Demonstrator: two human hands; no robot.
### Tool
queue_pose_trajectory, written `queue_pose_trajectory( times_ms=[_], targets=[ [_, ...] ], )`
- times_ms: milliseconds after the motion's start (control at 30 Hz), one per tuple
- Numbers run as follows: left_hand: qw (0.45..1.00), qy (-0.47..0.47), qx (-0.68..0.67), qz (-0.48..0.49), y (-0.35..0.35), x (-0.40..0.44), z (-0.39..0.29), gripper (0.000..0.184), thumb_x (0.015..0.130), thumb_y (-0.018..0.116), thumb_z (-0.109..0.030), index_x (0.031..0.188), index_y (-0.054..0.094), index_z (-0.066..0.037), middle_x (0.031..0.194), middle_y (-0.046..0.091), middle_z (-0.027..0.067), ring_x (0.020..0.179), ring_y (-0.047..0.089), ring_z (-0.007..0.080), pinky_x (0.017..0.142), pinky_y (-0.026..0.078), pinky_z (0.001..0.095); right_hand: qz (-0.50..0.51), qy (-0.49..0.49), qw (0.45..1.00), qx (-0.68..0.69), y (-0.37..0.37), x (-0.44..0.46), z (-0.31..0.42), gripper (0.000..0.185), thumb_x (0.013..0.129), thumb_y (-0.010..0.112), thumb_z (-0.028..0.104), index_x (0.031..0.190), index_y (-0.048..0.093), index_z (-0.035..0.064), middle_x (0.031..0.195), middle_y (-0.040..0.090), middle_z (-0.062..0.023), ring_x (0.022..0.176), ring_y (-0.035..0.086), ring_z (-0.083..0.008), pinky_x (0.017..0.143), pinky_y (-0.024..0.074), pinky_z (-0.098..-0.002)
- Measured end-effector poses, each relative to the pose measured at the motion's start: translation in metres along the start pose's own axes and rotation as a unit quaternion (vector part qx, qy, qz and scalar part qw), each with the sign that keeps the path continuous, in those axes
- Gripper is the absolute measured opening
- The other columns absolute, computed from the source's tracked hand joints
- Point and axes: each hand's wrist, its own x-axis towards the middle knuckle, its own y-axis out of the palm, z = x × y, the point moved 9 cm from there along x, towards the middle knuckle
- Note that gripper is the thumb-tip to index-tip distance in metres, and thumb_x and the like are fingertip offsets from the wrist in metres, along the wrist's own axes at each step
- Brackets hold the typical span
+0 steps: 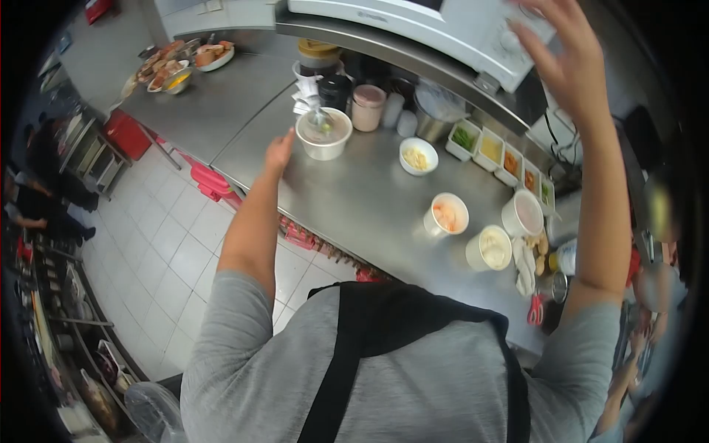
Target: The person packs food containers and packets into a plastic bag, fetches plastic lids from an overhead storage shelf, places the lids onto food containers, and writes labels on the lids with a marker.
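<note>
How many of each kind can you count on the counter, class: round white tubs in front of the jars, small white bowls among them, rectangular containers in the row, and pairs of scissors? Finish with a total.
Round white tubs: 4, one beside the left hand
Small white bowls: 1
Rectangular containers: 5
Scissors: 1
Total: 11

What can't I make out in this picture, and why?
Right hand: head view, fingers partly cut off by the top edge.
Microwave: head view, its top cut off by the same edge, its lettering too small to read.
Left hand: head view, too small and blurred to tell whether it touches the tub.
People on the right: head view, blurred, partly lost in the dark lens rim.
</note>
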Motion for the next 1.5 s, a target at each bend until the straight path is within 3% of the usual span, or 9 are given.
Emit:
queue_pose_trajectory(
  times_ms=[100,200,367,533,767,967,1200,1333,1500],
  targets=[
    [0.993,0.043,0.088,0.067,0.031,0.016,-0.004,0.055,0.082,0.059,-0.046,0.099,0.062,0.006,0.103,0.063,0.0238,0.095,0.061,0.0362,0.084,0.048,0.0426,0.082,0.03,0.996,0.037,-0.028,-0.074,0.018,0.027,0.074,0.068,0.002,0.101,0.068,0.0056,0.108,0.063,-0.0097,0.098,0.06,-0.0238,0.085,0.0466,-0.0317],
    [0.988,-0.085,-0.049,0.117,0.045,-0.003,0.0,0.045,0.083,0.059,-0.033,0.111,0.055,0.001,0.101,0.058,0.0126,0.089,0.057,0.0247,0.071,0.052,0.0389,0.164,0.23,0.951,0.126,-0.04,-0.168,-0.007,0.024,0.078,0.065,0.003,0.101,0.066,0.0021,0.103,0.063,-0.0129,0.097,0.061,-0.0267,0.086,0.0463,-0.0332],
    [0.967,-0.116,-0.193,0.118,0.046,-0.057,0.001,0.032,0.081,0.059,-0.026,0.1,0.057,0.0,0.092,0.056,0.0091,0.077,0.056,0.0187,0.061,0.054,0.0321,0.29,0.578,0.741,0.179,-0.028,-0.42,-0.029,0.027,0.083,0.063,0.008,0.109,0.062,0.0011,0.092,0.061,-0.0032,0.08,0.057,-0.0091,0.07,0.0461,-0.0226],
    [0.935,-0.162,-0.28,0.143,0.068,-0.15,-0.007,0.02,0.083,0.056,-0.019,0.095,0.055,-0.003,0.093,0.052,0.0081,0.079,0.053,0.0182,0.066,0.056,0.0358,-0.03,0.851,0.41,0.327,-0.001,-0.578,0.03,0.039,0.088,0.063,0.023,0.122,0.05,0.0109,0.096,0.056,-0.0057,0.071,0.06,-0.0166,0.058,0.0527,-0.0294],
    [0.904,-0.185,-0.337,0.189,0.127,-0.218,-0.02,0.03,0.086,0.058,-0.023,0.109,0.052,-0.004,0.104,0.051,0.0091,0.092,0.051,0.0223,0.078,0.056,0.0412,-0.158,0.844,0.306,0.411,0.028,-0.568,0.068,0.03,0.091,0.057,0.019,0.115,0.045,0.005,0.098,0.055,-0.0124,0.077,0.065,-0.0263,0.066,0.057,-0.0347],
    [0.928,-0.171,-0.307,0.121,0.105,-0.226,-0.002,0.054,0.087,0.06,-0.042,0.125,0.046,-0.007,0.114,0.048,0.009,0.103,0.048,0.0226,0.085,0.048,0.0427,-0.128,0.798,0.492,0.322,-0.101,-0.53,0.036,0.014,0.085,0.066,0.01,0.094,0.058,0.003,0.086,0.061,-0.0051,0.073,0.062,-0.0133,0.064,0.0524,-0.0275],
    [0.977,0.097,-0.188,-0.024,0.052,-0.282,-0.123,0.019,0.096,0.046,-0.028,0.098,0.05,-0.01,0.115,0.042,0.0023,0.098,0.045,0.0136,0.086,0.038,0.0335,-0.175,0.585,0.783,0.121,-0.341,-0.384,-0.109,0.014,0.08,0.064,-0.004,0.092,0.061,0.0038,0.079,0.061,0.0009,0.071,0.058,-0.006,0.062,0.0463,-0.0192],
    [0.945,0.211,-0.238,-0.074,0.048,-0.298,-0.185,0.013,0.096,0.048,-0.019,0.095,0.049,-0.007,0.117,0.041,0.0053,0.102,0.045,0.0146,0.087,0.039,0.0324,-0.194,0.392,0.899,-0.005,-0.436,-0.286,-0.194,0.016,0.083,0.061,0.0,0.099,0.063,-0.0006,0.086,0.062,-0.0041,0.072,0.059,-0.0076,0.066,0.0476,-0.0203],
    [0.845,0.442,-0.266,-0.144,-0.003,-0.339,-0.33,0.006,0.093,0.05,-0.009,0.097,0.05,-0.004,0.124,0.038,0.0088,0.116,0.041,0.0183,0.1,0.032,0.033,-0.198,0.216,0.951,-0.099,-0.481,-0.178,-0.308,0.025,0.087,0.06,0.014,0.108,0.064,0.0008,0.101,0.066,-0.0097,0.086,0.066,-0.0166,0.078,0.0509,-0.027]
  ],
)
